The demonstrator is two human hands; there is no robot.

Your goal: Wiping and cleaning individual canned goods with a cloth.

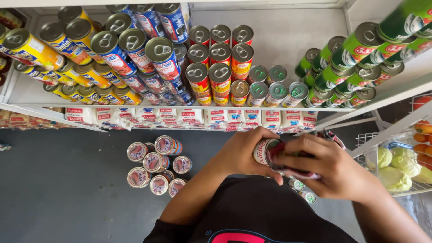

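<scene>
Floor, left of the person: cluster of floor cans [157, 166] — nine tops counted, upright. Left hand [245, 155] wrapped around one held can [265, 150], at chest height below the shelf [180, 107]; its long axis lies roughly level, lid end pointing left. Right hand [330, 168] presses a dark red cloth [288, 155] against the can — fingers closed on it.
</scene>
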